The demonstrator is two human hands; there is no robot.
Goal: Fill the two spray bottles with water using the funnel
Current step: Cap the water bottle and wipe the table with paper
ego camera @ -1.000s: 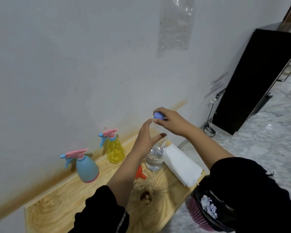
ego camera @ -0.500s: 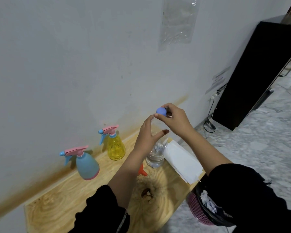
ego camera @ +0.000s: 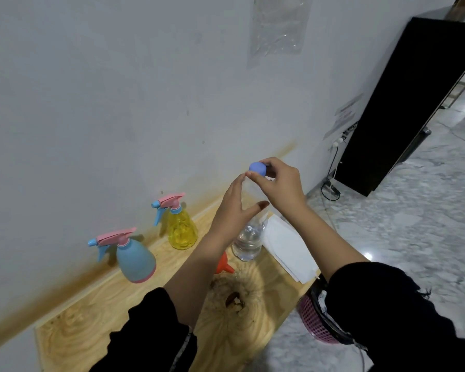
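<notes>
Two hands meet over the clear water bottle [ego camera: 249, 238] on the desk [ego camera: 97, 320]: the left hand [ego camera: 235, 210] curls loosely around its thin, likely squashy neck, while the right hand [ego camera: 278, 183] pinches the blue cap [ego camera: 257, 168]. Beside its base lies the light orange funnel [ego camera: 223, 264]. Farther back, both spray bottles, blue [ego camera: 134, 257] and yellow [ego camera: 180, 226], stand capped; they look light, best held by the body.

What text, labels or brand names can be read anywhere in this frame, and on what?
None can be read.
Paper notices on the wall by the black cabinet: lines of print, too small and blurred to read.
Plastic sleeve taped to the wall: no text visible.
Water bottle, blue sprayer, yellow sprayer: no label visible.
</notes>
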